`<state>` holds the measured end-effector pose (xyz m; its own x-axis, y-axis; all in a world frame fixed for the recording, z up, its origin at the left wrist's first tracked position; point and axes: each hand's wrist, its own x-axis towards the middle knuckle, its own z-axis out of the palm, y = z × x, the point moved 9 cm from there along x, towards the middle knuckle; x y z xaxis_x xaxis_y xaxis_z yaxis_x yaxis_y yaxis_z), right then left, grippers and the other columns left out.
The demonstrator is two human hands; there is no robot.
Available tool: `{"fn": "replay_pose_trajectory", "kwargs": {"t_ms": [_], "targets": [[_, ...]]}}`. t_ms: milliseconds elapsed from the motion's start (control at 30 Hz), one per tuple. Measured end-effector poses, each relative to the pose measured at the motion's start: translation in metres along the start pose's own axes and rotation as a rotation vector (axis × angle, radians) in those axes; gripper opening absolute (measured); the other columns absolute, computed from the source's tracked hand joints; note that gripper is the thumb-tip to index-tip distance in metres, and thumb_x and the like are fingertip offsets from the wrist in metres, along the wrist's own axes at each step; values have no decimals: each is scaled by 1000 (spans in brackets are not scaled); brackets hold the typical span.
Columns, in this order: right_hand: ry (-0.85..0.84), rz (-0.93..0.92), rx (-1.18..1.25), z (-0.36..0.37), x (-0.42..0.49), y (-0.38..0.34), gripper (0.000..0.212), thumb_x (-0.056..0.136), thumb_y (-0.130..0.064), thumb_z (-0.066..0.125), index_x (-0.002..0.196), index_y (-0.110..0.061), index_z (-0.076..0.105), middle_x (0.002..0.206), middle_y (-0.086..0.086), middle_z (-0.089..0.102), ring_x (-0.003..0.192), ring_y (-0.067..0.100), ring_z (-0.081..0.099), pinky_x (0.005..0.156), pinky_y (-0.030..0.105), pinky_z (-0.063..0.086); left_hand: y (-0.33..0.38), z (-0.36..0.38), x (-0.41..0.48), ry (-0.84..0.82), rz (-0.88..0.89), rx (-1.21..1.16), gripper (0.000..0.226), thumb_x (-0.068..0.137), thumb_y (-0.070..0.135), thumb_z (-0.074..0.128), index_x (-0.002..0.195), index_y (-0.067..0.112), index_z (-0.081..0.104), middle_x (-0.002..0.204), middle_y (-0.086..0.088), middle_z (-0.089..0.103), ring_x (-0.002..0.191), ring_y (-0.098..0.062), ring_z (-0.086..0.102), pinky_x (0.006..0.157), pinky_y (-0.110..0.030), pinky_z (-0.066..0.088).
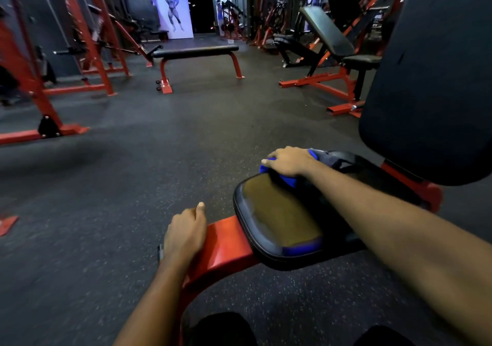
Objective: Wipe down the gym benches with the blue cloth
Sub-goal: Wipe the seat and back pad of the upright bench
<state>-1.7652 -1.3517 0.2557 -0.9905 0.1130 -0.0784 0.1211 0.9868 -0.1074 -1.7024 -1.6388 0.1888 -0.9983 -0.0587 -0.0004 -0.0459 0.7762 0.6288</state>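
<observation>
1. Floor (133,172): dark speckled rubber, all round the seat pad.
2. Red racks (80,39): far L of the seat pad, well apart.
3. Desk, i.e. the gym bench being wiped: its back pad (431,79) is black, upright and rises just R of and beyond the seat pad.
4. Incline bench (330,34): black pad on a red base, well beyond the seat pad, to the R.
5. Flat bench (197,51): black top, red legs, well beyond the seat pad, to the L.
6. Seat pad (279,220): black w/ a brownish sheen in the middle, narrow end nearest the person.
7. Red frame (226,244): beam running out from under the seat pad's near-L edge toward the person.
8. Left grip (185,234): against the frame's L side, just L of the seat pad. Thumb points fwd; fingers are tucked under and hidden, so can't tell if they clasp the beam.
9. Right grip (288,160): palm down at the seat pad's far edge, fingers curled over the blue cloth.
10. Blue cloth (282,179): bunched under the right grip on the seat pad's far edge, touching it.
</observation>
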Motion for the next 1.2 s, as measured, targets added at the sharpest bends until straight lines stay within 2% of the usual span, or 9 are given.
{"fn": "replay_pose_trajectory", "kwargs": {"t_ms": [167, 400, 467, 567, 700, 867, 1000, 1100, 1200], "targets": [[-47, 122, -53, 1, 7, 4, 57, 95, -60, 38, 135, -24, 57, 146, 11, 50, 133, 32, 47, 108, 43, 35, -18, 13, 1, -68, -89, 46, 57, 103, 45, 23, 123, 3, 58, 130, -23, 56, 119, -36, 53, 99, -43, 39], [-12, -80, -34, 15, -28, -106, 49, 100, -51, 35, 125, -21, 63, 136, 16, 57, 126, 36, 52, 102, 42, 39, -20, 18, 2, -72, -102, 32, 51, 100, 40, 23, 122, 8, 57, 133, -18, 55, 120, -34, 52, 98, -43, 37], [43, -153, -17, 18, -51, -123, 44, 102, -48, 32, 118, -23, 65, 131, 11, 61, 126, 34, 52, 107, 48, 32, -21, 16, 0, -65, -108, 3, 50, 100, 40, 25, 122, 8, 57, 133, -17, 55, 120, -34, 51, 98, -43, 36], [135, -273, -44, 24, -88, -137, 38, 103, -44, 30, 122, -24, 57, 139, -2, 54, 138, 25, 37, 113, 65, 14, -26, 16, 2, -80, -94, -15, 50, 100, 41, 27, 118, 6, 59, 130, -19, 55, 120, -35, 50, 96, -43, 37], [39, -295, -81, 32, -107, -129, 46, 102, -54, 26, 138, -35, 48, 159, -13, 27, 149, 17, 15, 113, 64, 11, -31, 19, 6, -133, -63, 25, 51, 101, 42, 29, 114, 4, 61, 129, -24, 56, 119, -38, 51, 93, -40, 40], [-33, -214, -28, 8, -63, -120, 43, 96, -63, 34, 117, -44, 66, 130, -13, 60, 135, 21, 34, 105, 61, 17, -30, 17, 4, -106, -67, 80, 48, 100, 37, 30, 118, 3, 59, 128, -23, 57, 118, -38, 53, 93, -40, 40], [-103, -140, -166, 28, -63, -122, 61, 76, -81, 45, 122, -44, 63, 146, -9, 47, 145, 28, 22, 101, 78, -1, -28, 17, 2, -120, -56, 95, 45, 98, 34, 30, 112, 4, 60, 126, -22, 58, 114, -37, 54, 91, -41, 41], [-20, -152, -142, 25, -84, -127, 53, 80, -69, 50, 126, -43, 58, 146, -5, 43, 141, 29, 25, 102, 78, 16, -25, 15, 0, -117, -33, 97, 44, 97, 32, 31, 113, 4, 61, 126, -22, 59, 114, -37, 54, 91, -40, 42], [16, -185, -174, 31, -114, -128, 52, 86, -55, 50, 136, -43, 46, 160, -5, 20, 148, 32, 7, 104, 74, 19, -24, 14, -1, -118, -12, 95, 43, 97, 31, 32, 110, 4, 63, 123, -22, 60, 111, -37, 56, 88, -39, 42]]}}
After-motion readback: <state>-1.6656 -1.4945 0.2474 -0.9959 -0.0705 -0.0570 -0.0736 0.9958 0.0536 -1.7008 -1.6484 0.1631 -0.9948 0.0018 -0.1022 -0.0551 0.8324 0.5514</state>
